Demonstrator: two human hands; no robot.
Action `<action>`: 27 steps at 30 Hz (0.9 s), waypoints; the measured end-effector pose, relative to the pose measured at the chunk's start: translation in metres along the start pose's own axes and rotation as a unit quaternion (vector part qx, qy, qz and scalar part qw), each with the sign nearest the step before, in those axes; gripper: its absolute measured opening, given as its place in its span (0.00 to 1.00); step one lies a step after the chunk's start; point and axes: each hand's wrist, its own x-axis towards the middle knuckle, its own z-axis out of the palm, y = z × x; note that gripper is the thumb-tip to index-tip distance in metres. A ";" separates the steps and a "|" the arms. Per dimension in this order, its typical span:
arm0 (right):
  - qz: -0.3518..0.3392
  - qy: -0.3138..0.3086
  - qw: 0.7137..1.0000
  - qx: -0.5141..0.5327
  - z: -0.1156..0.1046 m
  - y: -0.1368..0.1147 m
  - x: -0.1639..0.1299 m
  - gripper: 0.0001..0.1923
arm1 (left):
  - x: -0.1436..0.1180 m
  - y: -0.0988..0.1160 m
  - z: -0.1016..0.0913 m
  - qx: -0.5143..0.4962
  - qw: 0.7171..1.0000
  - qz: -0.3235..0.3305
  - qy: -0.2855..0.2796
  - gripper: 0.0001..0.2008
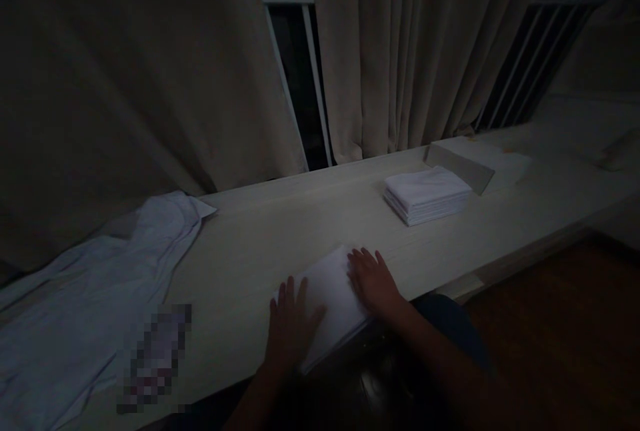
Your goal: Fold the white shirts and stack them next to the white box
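Note:
A folded white cloth (333, 297) lies at the front edge of the pale table, directly before me. My left hand (294, 324) rests on its left side, fingers stretched out and a little apart. On the opposite side, my right hand (373, 281) lies along the cloth's right edge with its fingers extended. Neither hand grips anything. Farther off to the right stands a neat stack of folded white cloths (427, 194). Loose, crumpled white fabric (100, 304) spreads over the table's left end.
Behind the stack is a pale box-like object (463, 167) with a flat grey side. Beige curtains (390, 51) hang along the table's (240, 251) back edge, before dark windows with white bars (315, 77). A pixelated patch (157, 357) hides something at the lower left. The room is dim.

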 end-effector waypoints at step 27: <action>0.128 -0.228 0.962 0.077 0.027 0.048 0.127 0.29 | 0.024 -0.011 -0.026 -0.060 0.988 -0.062 -0.128 0.32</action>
